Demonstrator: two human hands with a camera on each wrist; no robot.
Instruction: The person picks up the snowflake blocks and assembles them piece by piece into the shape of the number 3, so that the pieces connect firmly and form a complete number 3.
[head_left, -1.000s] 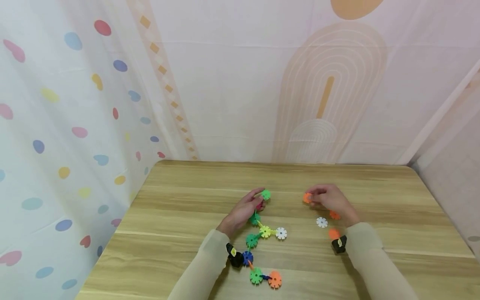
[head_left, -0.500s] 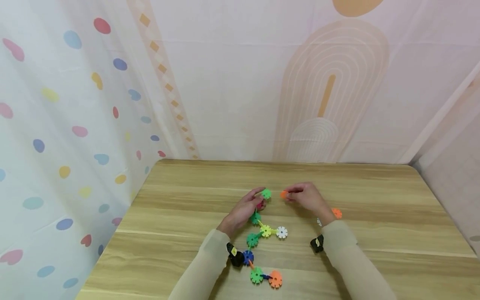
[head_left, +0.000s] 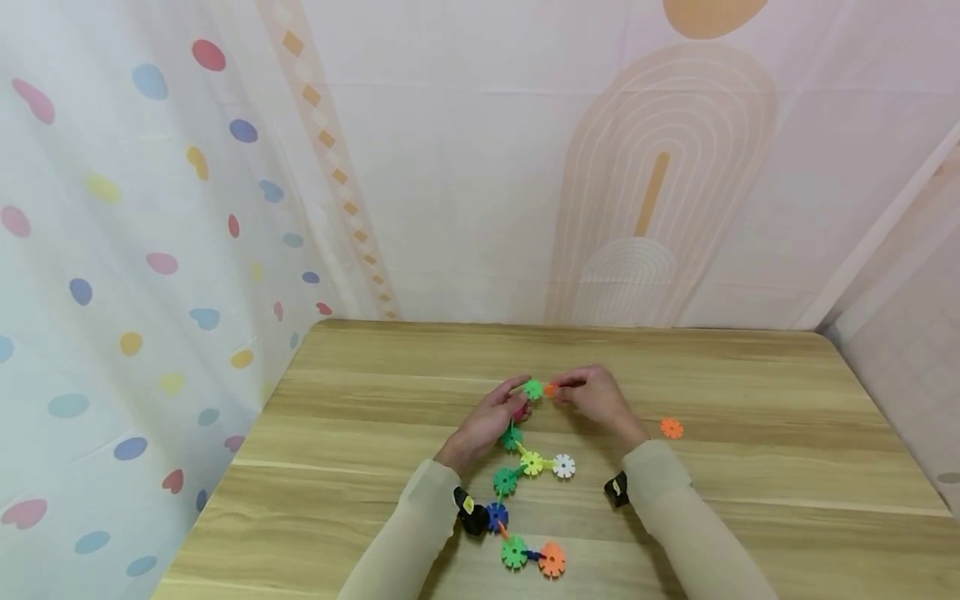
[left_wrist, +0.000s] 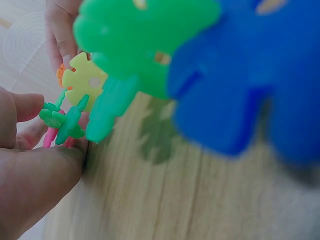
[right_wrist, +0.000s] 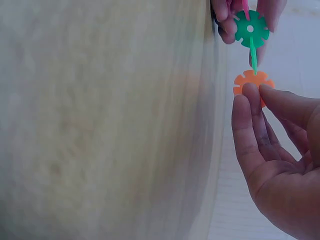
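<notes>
Two hands meeting over a chain of snowflake-shaped plastic discs, lying on the wooden tabletop (head_left: 750, 383).

Starting nearest: chain (head_left: 525, 475) running from the near edge away toward the hands, each disc round, flat, notched round the rim, slotted edge-on into the next. Counting along it in the head view: an orange disc (head_left: 551, 559) and a green one (head_left: 513, 552) at the near end, then a blue disc (head_left: 495, 515), a green one, a yellow disc (head_left: 531, 462) with a white disc (head_left: 563, 466) branching off to the right, another green one, something pink half hidden under the fingers, and the top green disc (head_left: 533, 388) at the far end. Making four green in the chain, one each of blue, yellow and white; pink count not clear.

Left hand (head_left: 487, 421) curling round the far end of the chain, fingers and thumb pinching just beside the top green disc; in the right wrist view, those fingertips closing on a green disc (right_wrist: 251, 29) with a thin green piece sticking out below it.

Right hand (head_left: 596, 398) pinching a loose orange disc (right_wrist: 253, 84) between thumb and fingertips, holding it against the top green disc, edges touching or nearly so.

Lying alone farther right, well apart: one spare orange disc (head_left: 671, 428).
</notes>
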